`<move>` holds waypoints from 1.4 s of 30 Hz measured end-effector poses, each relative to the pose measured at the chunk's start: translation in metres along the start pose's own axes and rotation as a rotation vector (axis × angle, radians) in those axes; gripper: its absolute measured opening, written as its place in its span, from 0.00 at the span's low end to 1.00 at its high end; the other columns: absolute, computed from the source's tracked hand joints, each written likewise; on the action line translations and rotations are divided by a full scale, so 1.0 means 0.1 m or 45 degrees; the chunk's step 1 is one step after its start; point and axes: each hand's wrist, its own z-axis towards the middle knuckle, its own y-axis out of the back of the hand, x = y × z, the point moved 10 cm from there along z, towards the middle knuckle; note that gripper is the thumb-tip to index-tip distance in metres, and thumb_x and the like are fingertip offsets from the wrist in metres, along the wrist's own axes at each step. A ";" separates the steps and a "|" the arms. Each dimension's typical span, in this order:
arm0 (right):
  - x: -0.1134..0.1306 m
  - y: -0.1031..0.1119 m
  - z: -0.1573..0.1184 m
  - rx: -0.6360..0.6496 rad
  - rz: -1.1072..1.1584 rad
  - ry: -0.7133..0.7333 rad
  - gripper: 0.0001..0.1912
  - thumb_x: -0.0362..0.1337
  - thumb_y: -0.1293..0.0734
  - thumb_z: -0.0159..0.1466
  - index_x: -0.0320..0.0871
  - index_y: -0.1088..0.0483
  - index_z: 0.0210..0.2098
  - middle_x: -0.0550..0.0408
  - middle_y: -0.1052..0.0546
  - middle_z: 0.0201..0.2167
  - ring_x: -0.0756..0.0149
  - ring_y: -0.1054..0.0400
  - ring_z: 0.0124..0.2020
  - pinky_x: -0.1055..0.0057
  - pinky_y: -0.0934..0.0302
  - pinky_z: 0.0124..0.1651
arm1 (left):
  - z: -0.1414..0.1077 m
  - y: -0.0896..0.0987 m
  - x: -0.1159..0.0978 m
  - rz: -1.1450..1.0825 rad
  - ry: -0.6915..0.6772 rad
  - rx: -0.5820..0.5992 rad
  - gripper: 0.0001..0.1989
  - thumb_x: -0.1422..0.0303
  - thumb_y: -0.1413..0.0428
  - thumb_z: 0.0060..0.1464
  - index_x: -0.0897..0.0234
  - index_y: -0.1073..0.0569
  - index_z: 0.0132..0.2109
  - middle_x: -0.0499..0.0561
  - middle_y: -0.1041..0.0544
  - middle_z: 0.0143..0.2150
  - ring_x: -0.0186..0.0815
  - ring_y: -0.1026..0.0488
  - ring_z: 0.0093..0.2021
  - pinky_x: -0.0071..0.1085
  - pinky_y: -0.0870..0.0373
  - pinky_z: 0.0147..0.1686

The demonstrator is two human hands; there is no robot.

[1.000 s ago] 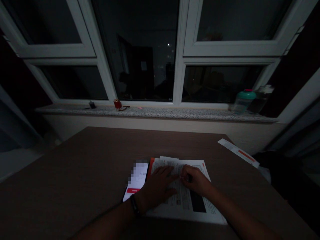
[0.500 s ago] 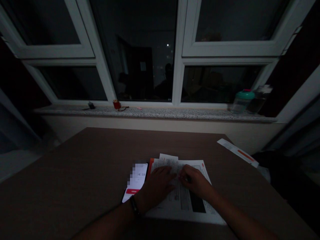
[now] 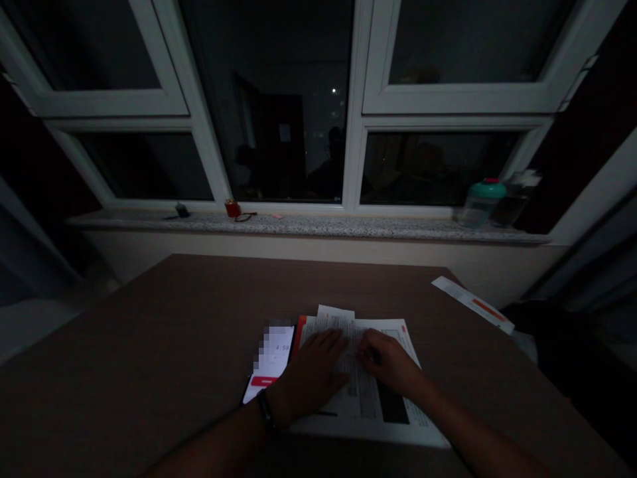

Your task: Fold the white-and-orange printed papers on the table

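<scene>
So, the printed papers [image 3: 361, 405] lie in a small stack on the near part of a brown wood-grain table [image 3: 124, 345], a little right of its middle, and one shorter sheet sticks out at their far edge. The left hand [image 3: 311, 375] rests flat and open on the left part of the papers, with its fingers spread toward the right, and it holds nothing. The right hand [image 3: 388, 362] is more curled, and its fingertips press on the sheets just beside the left fingers; it is not possible to tell if they pinch a paper or only touch it. Along the left side of the stack shows an orange-red cover [image 3: 298, 335], and directly left of that lies a smartphone [image 3: 271, 358] with a lit screen and a red button. A dark band [image 3: 266, 413] circles the left wrist. Near the far right edge of the table lies a paper strip [image 3: 472, 304] with an orange mark. Beyond the table, a speckled stone window sill [image 3: 308, 226] carries a small red cup [image 3: 231, 208] and a bottle with a teal lid [image 3: 480, 206], below a white window frame [image 3: 358, 113].
</scene>
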 end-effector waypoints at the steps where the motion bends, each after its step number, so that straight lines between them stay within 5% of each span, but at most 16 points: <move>1: -0.02 0.03 0.01 -0.035 -0.030 -0.023 0.07 0.28 0.35 0.60 0.45 0.37 0.30 0.58 0.29 0.30 0.68 0.35 0.30 0.73 0.42 0.34 | 0.00 -0.01 0.00 0.012 -0.004 0.010 0.28 0.62 0.45 0.62 0.62 0.42 0.66 0.58 0.41 0.68 0.48 0.45 0.68 0.49 0.46 0.65; 14: 0.12 -0.10 -0.04 0.144 0.105 0.123 0.08 0.26 0.34 0.56 0.45 0.33 0.31 0.59 0.29 0.31 0.69 0.34 0.31 0.75 0.41 0.34 | -0.01 -0.01 -0.04 0.022 -0.028 0.067 0.31 0.56 0.42 0.60 0.61 0.39 0.65 0.60 0.43 0.69 0.52 0.48 0.69 0.53 0.48 0.64; 20: 0.02 0.01 -0.01 0.002 -0.011 0.021 0.07 0.28 0.35 0.59 0.45 0.35 0.31 0.58 0.28 0.31 0.68 0.34 0.30 0.72 0.40 0.34 | 0.02 0.01 -0.08 -0.004 -0.057 0.057 0.22 0.61 0.41 0.60 0.59 0.32 0.59 0.57 0.35 0.65 0.48 0.40 0.65 0.48 0.43 0.63; 32: -0.03 0.05 0.02 -0.068 -0.103 -0.004 0.07 0.28 0.36 0.60 0.45 0.37 0.30 0.58 0.30 0.31 0.67 0.35 0.31 0.72 0.42 0.35 | -0.01 -0.07 -0.01 0.040 -0.030 0.049 0.26 0.62 0.45 0.64 0.58 0.41 0.66 0.58 0.45 0.70 0.48 0.49 0.70 0.52 0.48 0.65; 42: 0.17 -0.07 -0.04 0.158 0.137 0.165 0.08 0.25 0.35 0.55 0.45 0.34 0.29 0.59 0.30 0.30 0.68 0.33 0.31 0.74 0.40 0.34 | 0.00 -0.08 0.01 0.051 -0.030 0.080 0.27 0.62 0.45 0.64 0.58 0.42 0.67 0.57 0.44 0.70 0.48 0.50 0.70 0.52 0.49 0.65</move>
